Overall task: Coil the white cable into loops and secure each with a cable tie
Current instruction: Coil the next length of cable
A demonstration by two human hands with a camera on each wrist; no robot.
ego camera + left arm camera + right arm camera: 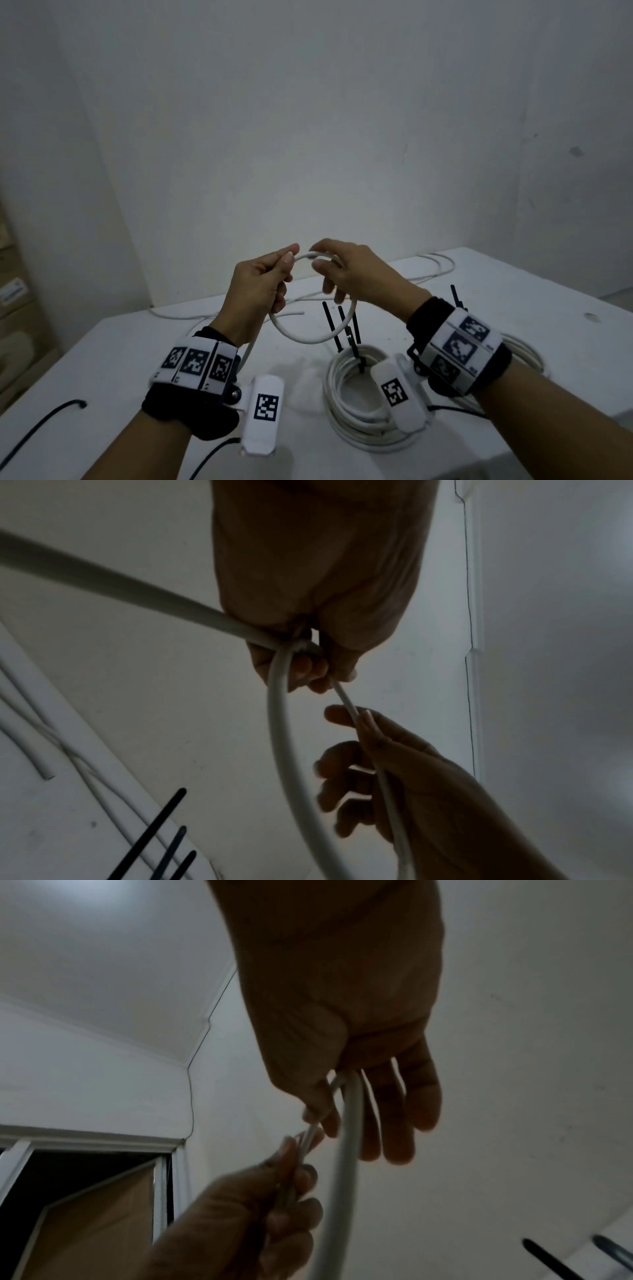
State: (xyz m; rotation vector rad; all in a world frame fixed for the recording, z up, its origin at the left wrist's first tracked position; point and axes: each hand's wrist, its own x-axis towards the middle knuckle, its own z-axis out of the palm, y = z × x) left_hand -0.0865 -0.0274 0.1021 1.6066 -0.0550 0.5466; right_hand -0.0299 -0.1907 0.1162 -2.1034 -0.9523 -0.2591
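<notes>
A white cable point(308, 337) is bent into one loop held up above the white table point(113, 346). My left hand point(265, 277) grips the loop's left side, fingers curled round the crossing strands point(301, 649). My right hand point(337, 265) pinches the top of the loop between thumb and forefinger, the other fingers loosely spread; the cable point(349, 1123) runs down past them. Below, a finished white coil point(356, 407) lies on the table, bound with black cable ties point(334, 329) whose tails stick up.
More loose white cable point(435, 270) trails along the table's far edge. A second coil point(524, 353) lies half hidden behind my right wrist. Thin black cords point(41, 425) run off the near left. A plain wall stands close behind the table.
</notes>
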